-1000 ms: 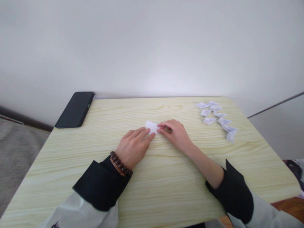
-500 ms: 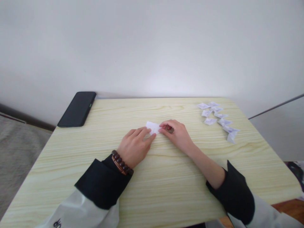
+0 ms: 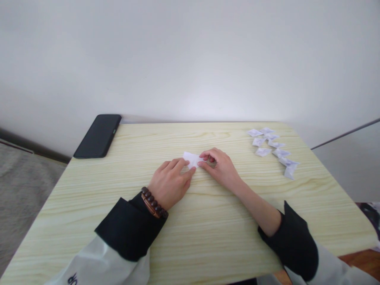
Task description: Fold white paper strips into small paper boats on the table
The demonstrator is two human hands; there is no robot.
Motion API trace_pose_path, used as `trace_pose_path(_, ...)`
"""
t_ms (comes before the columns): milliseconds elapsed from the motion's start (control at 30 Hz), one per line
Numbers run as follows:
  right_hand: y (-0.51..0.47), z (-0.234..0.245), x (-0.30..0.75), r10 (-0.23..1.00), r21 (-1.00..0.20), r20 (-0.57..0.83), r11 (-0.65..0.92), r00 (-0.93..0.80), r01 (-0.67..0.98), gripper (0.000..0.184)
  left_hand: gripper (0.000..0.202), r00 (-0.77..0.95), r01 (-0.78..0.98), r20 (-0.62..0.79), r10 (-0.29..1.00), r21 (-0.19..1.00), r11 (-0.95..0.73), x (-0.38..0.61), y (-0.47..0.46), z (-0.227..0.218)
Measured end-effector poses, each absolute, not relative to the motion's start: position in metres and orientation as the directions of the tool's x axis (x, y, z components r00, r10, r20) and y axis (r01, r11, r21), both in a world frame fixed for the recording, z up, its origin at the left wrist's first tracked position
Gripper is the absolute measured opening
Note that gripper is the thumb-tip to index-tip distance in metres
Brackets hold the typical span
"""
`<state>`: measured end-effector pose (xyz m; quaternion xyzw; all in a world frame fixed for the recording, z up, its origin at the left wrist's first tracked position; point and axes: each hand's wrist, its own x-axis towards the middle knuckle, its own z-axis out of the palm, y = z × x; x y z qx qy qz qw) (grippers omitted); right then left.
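A small piece of folded white paper (image 3: 192,158) lies on the table in front of me, between both hands. My left hand (image 3: 170,180) holds its left and lower edge, thumb and index fingertip pressed on it. At the right end, my right hand (image 3: 221,168) pinches the paper between thumb and fingers. The fingertips hide part of that end, so its exact folds do not show. Several folded white paper pieces (image 3: 263,152) with pointed ends lie loosely grouped at the right back.
The pale wood-grain table (image 3: 190,237) backs onto a white wall (image 3: 190,59). A black phone-like slab (image 3: 97,136) rests at the table's far left corner. Grey carpet (image 3: 26,198) shows beyond the left edge.
My right thumb and fingers have shifted very slightly on the paper's right end. The paper and my left hand keep their places, and the view has moved a touch.
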<state>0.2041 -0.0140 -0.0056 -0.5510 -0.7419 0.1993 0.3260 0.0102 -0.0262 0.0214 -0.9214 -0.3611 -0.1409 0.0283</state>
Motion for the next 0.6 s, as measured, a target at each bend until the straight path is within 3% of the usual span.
trace_pose_path(167,-0.0146,-0.0032,0.2013,0.945,-0.612,0.249,0.323,-0.212,0.722,0.022,0.028,0.694,0.679,0.274,0.666,0.061,-0.732,0.0104,-0.0263,0.0216)
trace_pose_path(433,-0.0098,-0.0001,0.2096,0.957,-0.76,0.208,0.288,-0.202,0.583,0.026,0.025,0.697,0.675,0.29,0.656,0.042,-0.737,0.0093,-0.0257,0.0197)
trace_pose_path(600,-0.0106,-0.0013,0.2083,0.959,-0.764,0.219,0.283,-0.18,0.579,0.026,0.026,0.702,0.669,0.286,0.652,0.049,-0.742,0.0083,-0.026,0.0206)
